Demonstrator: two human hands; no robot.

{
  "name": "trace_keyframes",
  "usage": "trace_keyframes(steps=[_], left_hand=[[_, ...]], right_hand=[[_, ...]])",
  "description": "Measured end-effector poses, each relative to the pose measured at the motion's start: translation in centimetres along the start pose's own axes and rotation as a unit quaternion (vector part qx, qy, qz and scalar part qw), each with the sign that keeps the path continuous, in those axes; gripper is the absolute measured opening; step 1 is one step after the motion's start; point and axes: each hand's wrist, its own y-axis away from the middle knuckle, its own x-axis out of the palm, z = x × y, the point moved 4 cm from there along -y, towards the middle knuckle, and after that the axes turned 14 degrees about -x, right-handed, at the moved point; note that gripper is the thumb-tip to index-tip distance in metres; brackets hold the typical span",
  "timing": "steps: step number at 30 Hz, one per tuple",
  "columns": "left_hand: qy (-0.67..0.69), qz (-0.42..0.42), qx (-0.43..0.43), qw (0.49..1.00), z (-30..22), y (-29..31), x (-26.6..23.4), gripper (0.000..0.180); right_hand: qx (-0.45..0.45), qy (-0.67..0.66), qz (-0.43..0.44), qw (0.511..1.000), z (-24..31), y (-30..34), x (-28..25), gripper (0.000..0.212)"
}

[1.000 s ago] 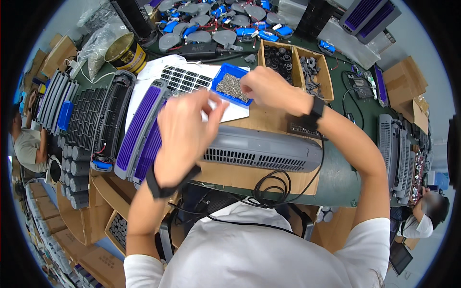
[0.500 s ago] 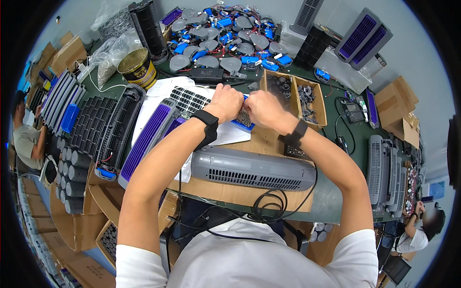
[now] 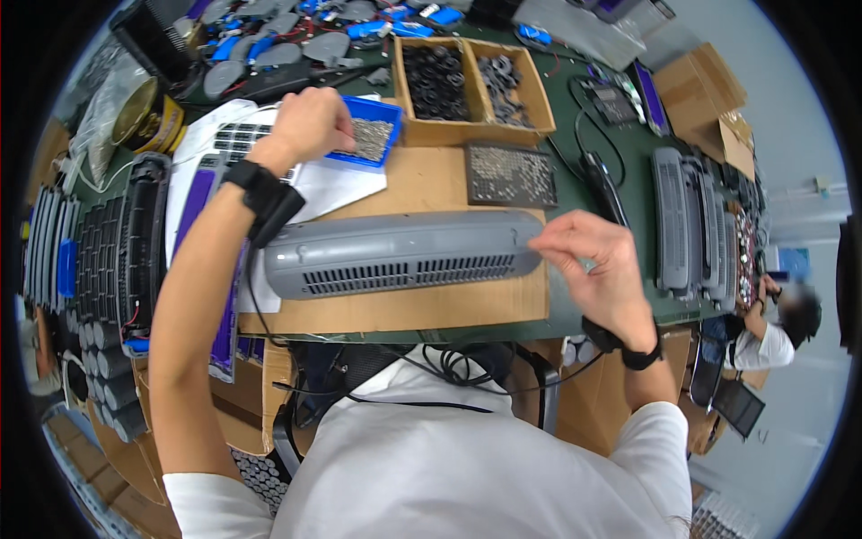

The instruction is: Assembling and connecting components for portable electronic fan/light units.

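Observation:
A long grey vented plastic housing (image 3: 404, 247) lies crosswise on a cardboard sheet in front of me. My right hand (image 3: 600, 269) is at its right end, thumb and forefinger pinched together by the rim. Whatever is in that pinch is too small to name. My left hand (image 3: 312, 124) is at the left side of a blue tray (image 3: 395, 115) full of small metal screws (image 3: 368, 139). Its fingers are bent inward over the screws, and their tips are partly hidden, so what they hold cannot be made out.
Behind the cardboard sheet (image 3: 431, 184) stands a divided box (image 3: 471, 135) of black and grey parts. A dark plate of small screws (image 3: 510, 175) lies before it. An electric screwdriver (image 3: 603, 189) rests rightward, near stacked grey housings (image 3: 669, 220). Another person (image 3: 763, 341) sits far right.
My hands, together over the blue tray before, are now apart. The right has come down to the housing's right end; the left stays by the tray. The view has shifted.

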Motion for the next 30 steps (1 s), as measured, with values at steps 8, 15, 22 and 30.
trace_keyframes(steps=[8, 15, 22, 30], left_hand=[[0.019, -0.038, -0.047, 0.998, -0.3, 0.9, -0.5, 0.013], [0.003, -0.053, -0.043, 0.998, -1.2, 2.3, -2.2, 0.016], [0.135, -0.074, 0.127, 0.98, -10.9, 8.1, -5.6, 0.011], [0.244, 0.056, 0.14, 0.958, -17.0, 6.2, -1.1, 0.014]], right_hand=[[0.147, -0.05, -0.108, 0.982, -1.4, 6.9, 4.0, 0.014], [0.148, -0.055, -0.129, 0.979, -1.3, 6.3, 5.3, 0.015], [0.171, -0.017, -0.145, 0.974, -1.6, 6.4, 5.7, 0.016], [0.142, -0.027, -0.168, 0.975, -2.0, 6.5, 5.5, 0.021]])
